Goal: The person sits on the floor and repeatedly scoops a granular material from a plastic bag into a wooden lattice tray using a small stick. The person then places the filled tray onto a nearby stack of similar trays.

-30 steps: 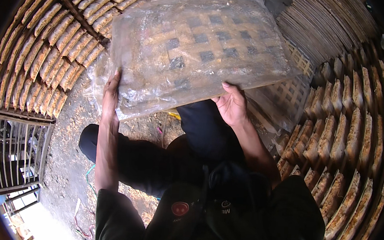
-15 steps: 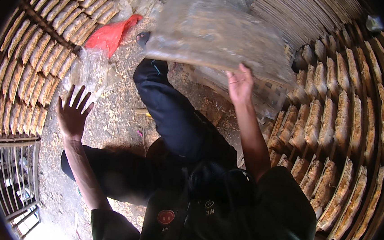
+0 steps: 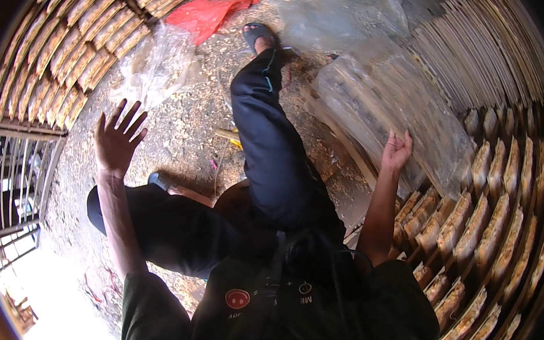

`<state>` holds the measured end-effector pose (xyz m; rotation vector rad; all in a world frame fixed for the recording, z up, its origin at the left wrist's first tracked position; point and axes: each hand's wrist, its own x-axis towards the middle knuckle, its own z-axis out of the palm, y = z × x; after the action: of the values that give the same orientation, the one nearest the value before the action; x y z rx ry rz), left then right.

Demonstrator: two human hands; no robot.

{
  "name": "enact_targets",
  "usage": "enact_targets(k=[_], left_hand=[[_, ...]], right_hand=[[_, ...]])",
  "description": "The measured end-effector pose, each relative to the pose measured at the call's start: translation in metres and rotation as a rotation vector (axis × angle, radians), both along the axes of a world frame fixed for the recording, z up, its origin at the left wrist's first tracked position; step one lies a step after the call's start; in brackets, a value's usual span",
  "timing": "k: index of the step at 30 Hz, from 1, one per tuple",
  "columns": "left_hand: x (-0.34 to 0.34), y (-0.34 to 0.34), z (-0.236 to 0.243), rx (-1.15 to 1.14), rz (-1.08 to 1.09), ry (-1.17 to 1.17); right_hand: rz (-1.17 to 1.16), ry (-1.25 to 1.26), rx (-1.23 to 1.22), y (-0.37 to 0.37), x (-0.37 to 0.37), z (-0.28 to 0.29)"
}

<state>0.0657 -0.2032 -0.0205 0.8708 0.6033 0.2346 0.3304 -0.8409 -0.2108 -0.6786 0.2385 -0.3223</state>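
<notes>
My left hand (image 3: 115, 143) hangs over the littered floor with its fingers spread and nothing in it. At the right, my right hand (image 3: 397, 152) has its fingers closed at the near edge of a flat board covered in clear plastic (image 3: 412, 95). The board lies slanted at the foot of the right-hand racks, over another board-like piece (image 3: 344, 140) whose edge shows beneath. Where my fingertips meet the edge is partly hidden.
Slatted racks with rows of whitish-brown slabs stand left (image 3: 77, 46) and right (image 3: 472, 224). Thin boards (image 3: 486, 49) are stacked upright at the far right. A red plastic bag (image 3: 210, 17) and clear plastic sheets (image 3: 159, 65) lie on the crumb-strewn floor. My leg (image 3: 274, 138) stretches forward.
The plastic-covered board has come down and to the right, from raised in front of me to lying beside the right racks. My right hand moved with it; my left hand stays spread.
</notes>
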Motion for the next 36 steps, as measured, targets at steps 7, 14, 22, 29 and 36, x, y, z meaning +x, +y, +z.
enact_targets(k=[7,14,22,29,36], left_hand=[[-0.002,0.011,-0.010,0.031,0.007,0.014],[-0.012,0.008,0.004,0.368,-0.125,0.123],[-0.005,-0.003,-0.003,0.879,-0.555,0.360],[-0.009,0.029,0.011,1.394,-1.107,0.797],[0.009,0.084,-0.037,1.301,-1.224,0.873]], right_hand=[[0.156,0.096,-0.442,-0.032,0.039,-0.068],[0.133,0.249,0.243,0.005,0.022,-0.047],[0.440,0.790,0.281,0.015,-0.022,0.070],[0.754,0.395,-0.661,0.192,0.018,0.166],[1.649,-0.375,-1.279,0.554,0.061,0.132]])
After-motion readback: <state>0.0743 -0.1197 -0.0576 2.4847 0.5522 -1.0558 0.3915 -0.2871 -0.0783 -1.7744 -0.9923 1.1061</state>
